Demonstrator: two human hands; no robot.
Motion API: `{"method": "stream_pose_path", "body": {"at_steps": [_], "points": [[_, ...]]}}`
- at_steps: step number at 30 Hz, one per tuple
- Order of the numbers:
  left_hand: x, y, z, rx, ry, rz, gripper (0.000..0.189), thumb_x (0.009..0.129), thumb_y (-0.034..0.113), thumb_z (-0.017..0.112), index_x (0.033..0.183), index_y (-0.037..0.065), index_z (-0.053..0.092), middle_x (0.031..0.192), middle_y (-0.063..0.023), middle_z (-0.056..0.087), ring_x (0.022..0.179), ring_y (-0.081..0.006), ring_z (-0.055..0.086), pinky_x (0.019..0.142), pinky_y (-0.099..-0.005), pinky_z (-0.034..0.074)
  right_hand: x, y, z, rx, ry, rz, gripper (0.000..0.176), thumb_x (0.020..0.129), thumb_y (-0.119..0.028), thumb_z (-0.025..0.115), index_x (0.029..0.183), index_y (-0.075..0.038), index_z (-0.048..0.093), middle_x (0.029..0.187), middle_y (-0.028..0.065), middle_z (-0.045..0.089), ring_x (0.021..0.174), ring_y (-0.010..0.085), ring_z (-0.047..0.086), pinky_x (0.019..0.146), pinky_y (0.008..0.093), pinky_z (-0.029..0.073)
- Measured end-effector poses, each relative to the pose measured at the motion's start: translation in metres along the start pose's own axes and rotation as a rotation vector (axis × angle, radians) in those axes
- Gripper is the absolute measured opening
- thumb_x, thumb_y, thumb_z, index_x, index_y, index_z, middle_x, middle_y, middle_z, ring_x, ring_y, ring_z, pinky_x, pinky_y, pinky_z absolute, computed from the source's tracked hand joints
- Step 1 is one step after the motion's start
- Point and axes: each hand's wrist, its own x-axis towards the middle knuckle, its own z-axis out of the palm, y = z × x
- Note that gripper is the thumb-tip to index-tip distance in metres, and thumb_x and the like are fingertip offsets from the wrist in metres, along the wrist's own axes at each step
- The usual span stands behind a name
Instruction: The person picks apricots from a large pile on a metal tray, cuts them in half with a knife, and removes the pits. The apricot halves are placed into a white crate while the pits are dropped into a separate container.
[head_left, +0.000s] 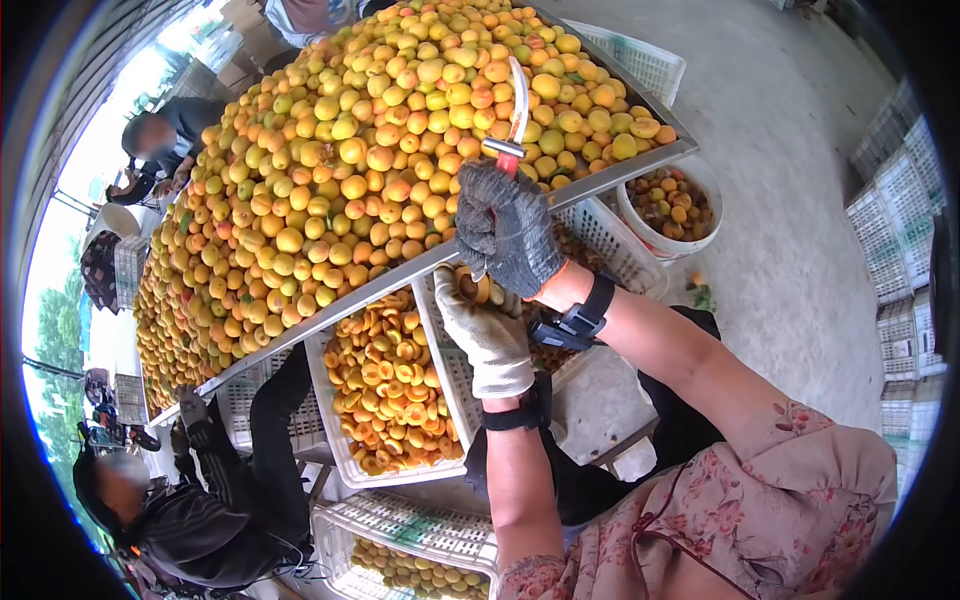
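Note:
My right hand, in a dark grey glove, is closed around the red handle of a curved-blade knife. The blade points up and away, over the heaped apricots. Just below it, my left hand in a whitish glove has its fingers curled around an apricot. Part of that fruit is hidden by the fingers and by my right hand. Both hands are close together at the metal edge of the sorting table. Beneath them, a white crate holds many halved apricots.
A white bucket of fruit scraps and another crate stand to the right. Below is a crate of apricots. A co-worker reaches to the table at the left; another person is farther back. Stacked crates line the right.

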Motion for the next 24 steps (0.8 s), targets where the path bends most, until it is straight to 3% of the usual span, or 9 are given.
{"method": "stream_pose_path", "body": {"at_steps": [5,10,12,13,15,18,19,23,24], "points": [[-0.005,0.003,0.026,0.001,0.142,0.072,0.038,0.097,0.047,0.04,0.075,0.017,0.05,0.054,0.006,0.043,0.043,-0.0068,0.036,0.04,-0.0222,0.026,-0.006,-0.002,0.014,-0.109,0.076,-0.158,0.017,0.089,-0.021,0.06,0.079,-0.01,0.051,0.055,-0.0024,0.043,0.041,0.0091,0.042,0.036,0.0244,0.036],[-0.005,0.004,0.032,0.005,0.274,0.119,0.041,0.097,0.048,0.039,0.074,0.016,0.049,0.054,0.005,0.043,0.043,-0.0081,0.037,0.041,-0.0221,0.026,0.002,-0.001,0.004,-0.038,0.01,-0.142,0.022,0.089,-0.023,0.059,0.074,-0.011,0.048,0.054,-0.0023,0.04,0.04,0.0097,0.04,0.036,0.0249,0.035],[0.004,-0.002,0.007,0.054,0.045,0.125,0.04,0.097,0.048,0.038,0.078,0.015,0.051,0.056,0.0041,0.045,0.043,-0.0093,0.038,0.041,-0.0222,0.028,0.005,-0.002,0.0,-0.022,0.024,-0.132,0.023,0.089,-0.023,0.058,0.073,-0.011,0.046,0.053,-0.0024,0.038,0.039,0.0098,0.039,0.036,0.0249,0.035],[0.009,-0.004,-0.003,0.056,0.047,0.124,0.04,0.097,0.048,0.038,0.078,0.015,0.051,0.056,0.0041,0.045,0.043,-0.0093,0.038,0.041,-0.0222,0.028,0.008,-0.002,-0.004,0.006,-0.022,-0.136,0.024,0.089,-0.024,0.057,0.072,-0.012,0.045,0.053,-0.0027,0.037,0.039,0.0097,0.038,0.036,0.0247,0.035],[0.016,-0.005,-0.011,-0.012,-0.113,0.094,0.033,0.093,0.047,0.045,0.089,0.015,0.053,0.062,0.0004,0.054,0.048,-0.0123,0.05,0.04,-0.024,0.035,0.011,0.0,-0.007,0.035,-0.066,-0.137,0.025,0.089,-0.025,0.057,0.072,-0.012,0.044,0.053,-0.003,0.036,0.039,0.0096,0.038,0.036,0.0246,0.035],[0.012,-0.001,0.006,0.081,0.037,0.069,0.034,0.093,0.048,0.047,0.088,0.014,0.053,0.063,0.0005,0.055,0.048,-0.012,0.049,0.04,-0.0241,0.035,0.012,0.004,-0.008,0.057,-0.02,-0.083,0.025,0.089,-0.025,0.057,0.071,-0.013,0.044,0.053,-0.0037,0.036,0.039,0.0092,0.037,0.036,0.024,0.033],[0.006,0.0,0.027,0.064,0.268,0.049,0.038,0.097,0.048,0.04,0.087,0.014,0.055,0.056,0.005,0.044,0.043,-0.005,0.036,0.039,-0.0199,0.027,0.012,0.005,-0.008,0.039,-0.03,-0.079,0.026,0.089,-0.025,0.057,0.071,-0.013,0.043,0.053,-0.0042,0.036,0.039,0.0089,0.037,0.036,0.0237,0.033],[0.017,-0.011,0.007,0.105,0.157,0.095,0.034,0.098,0.043,0.04,0.086,0.014,0.054,0.057,0.0062,0.041,0.043,-0.0043,0.035,0.039,-0.0191,0.027,0.013,0.007,-0.008,-0.005,-0.039,-0.071,0.026,0.09,-0.026,0.057,0.071,-0.016,0.042,0.054,-0.0058,0.036,0.04,0.008,0.038,0.037,0.023,0.032],[0.021,-0.015,-0.002,0.112,0.087,0.098,0.031,0.097,0.041,0.044,0.078,0.016,0.049,0.055,0.0068,0.04,0.041,-0.0056,0.034,0.038,-0.0205,0.026,0.014,0.005,-0.01,0.041,-0.082,-0.04,0.026,0.091,-0.026,0.056,0.071,-0.017,0.042,0.054,-0.0061,0.035,0.04,0.0079,0.037,0.037,0.0233,0.032]]}}
